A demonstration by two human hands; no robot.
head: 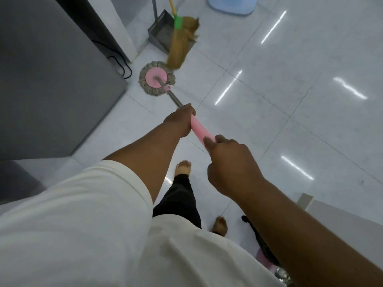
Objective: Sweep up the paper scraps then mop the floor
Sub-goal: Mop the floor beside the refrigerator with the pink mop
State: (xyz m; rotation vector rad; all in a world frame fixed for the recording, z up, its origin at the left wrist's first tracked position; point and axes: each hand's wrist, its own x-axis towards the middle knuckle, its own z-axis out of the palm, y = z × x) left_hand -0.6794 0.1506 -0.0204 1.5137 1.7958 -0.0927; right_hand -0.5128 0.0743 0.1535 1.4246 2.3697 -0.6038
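While wrapped around the pink mop handle [200, 129], left hand [180, 121] and right hand [228, 160]; mop head [156, 78] flat on glossy white tile floor [290, 90] beside broom [180, 48].

Both hands were wrapped round the pink mop handle [200, 130], left hand [182, 120] ahead of the right hand [230, 162], mop head [156, 78] flat on the white tile floor [269, 90] just beside the broom [181, 44] and dustpan [161, 30].

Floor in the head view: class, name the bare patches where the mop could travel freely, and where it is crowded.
Free: the wide tiled floor right of the mop head, up to the blue base; also the strip before the bare feet. Crowded: the corner by the grey cabinet, where the broom, dustpan and black cable cluster.
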